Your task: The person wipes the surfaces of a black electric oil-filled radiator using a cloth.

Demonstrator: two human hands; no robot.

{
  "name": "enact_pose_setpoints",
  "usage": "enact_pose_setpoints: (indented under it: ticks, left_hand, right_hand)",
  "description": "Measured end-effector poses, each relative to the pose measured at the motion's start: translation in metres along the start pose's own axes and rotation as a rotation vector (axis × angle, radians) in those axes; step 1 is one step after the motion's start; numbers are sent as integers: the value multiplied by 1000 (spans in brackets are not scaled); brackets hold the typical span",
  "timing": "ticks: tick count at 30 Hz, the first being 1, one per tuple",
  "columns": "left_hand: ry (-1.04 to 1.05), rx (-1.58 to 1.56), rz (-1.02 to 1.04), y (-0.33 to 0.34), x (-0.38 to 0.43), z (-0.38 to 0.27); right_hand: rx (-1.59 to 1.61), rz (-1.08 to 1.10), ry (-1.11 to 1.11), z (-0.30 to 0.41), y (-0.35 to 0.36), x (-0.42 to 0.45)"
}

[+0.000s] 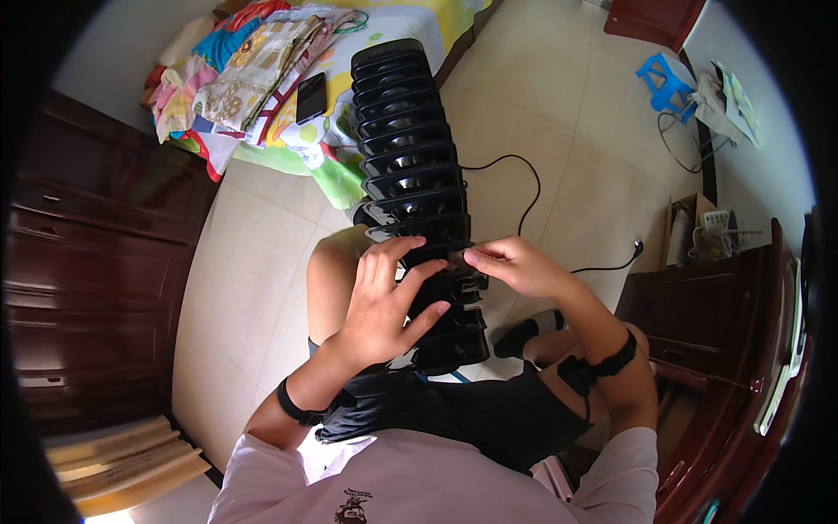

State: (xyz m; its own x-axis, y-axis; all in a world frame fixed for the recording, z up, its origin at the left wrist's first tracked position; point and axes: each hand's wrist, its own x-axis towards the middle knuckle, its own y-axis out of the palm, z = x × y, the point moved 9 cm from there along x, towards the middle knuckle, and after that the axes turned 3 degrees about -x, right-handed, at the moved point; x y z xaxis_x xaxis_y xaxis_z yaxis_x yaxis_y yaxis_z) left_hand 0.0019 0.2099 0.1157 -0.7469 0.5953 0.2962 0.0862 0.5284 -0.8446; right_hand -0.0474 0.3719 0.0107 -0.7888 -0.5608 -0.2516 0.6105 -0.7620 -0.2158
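A long row of nested black plastic shells (412,167) runs away from my lap towards the bed, their glossy rims overlapping. My left hand (386,304) lies spread over the near part of the row. Its fingertips touch the shells and the thumb is held apart. At the row's right edge, the thumb and forefinger of my right hand (514,265) pinch a small brownish piece (460,261). My left forefinger reaches close to that piece. What the piece is made of cannot be told. More black shells (452,347) stand between my thighs, partly covered by my left hand.
On the bed (399,26) lie a black smartphone (311,98) and folded cloths (255,72). A black cable (538,190) with a plug (637,249) trails over the tiled floor. To the right are a blue plastic stool (661,82) and a dark wooden desk (687,308); a wooden cabinet (98,262) stands left.
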Motion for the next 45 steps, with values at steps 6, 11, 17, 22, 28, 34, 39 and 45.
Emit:
enact_pose_setpoints:
  ticks: [6, 11, 17, 22, 28, 34, 39, 45]
  left_hand:
    - [-17, 53, 55, 2, 5, -5]
    - [-62, 18, -19, 3, 5, -1]
    - [-108, -39, -31, 4, 2, 5]
    - [-137, -57, -40, 3, 1, 8]
    - [-115, -7, -80, 0, 5, 4]
    - [-132, 14, -65, 1, 5, 5]
    - [-87, 57, -39, 1, 8, 0]
    - [-90, 7, -51, 0, 8, -1]
  right_hand:
    - [255, 29, 53, -9, 28, -2]
    - [422, 102, 79, -29, 43, 7]
    - [458, 71, 3, -28, 38, 8]
    - [324, 82, -88, -22, 15, 0]
    - [609, 75, -284, 1, -10, -17]
    - [283, 34, -302, 33, 7, -17]
    - [20, -22, -432, 72, 9, -21]
    - [-88, -110, -401, 65, 2, -21]
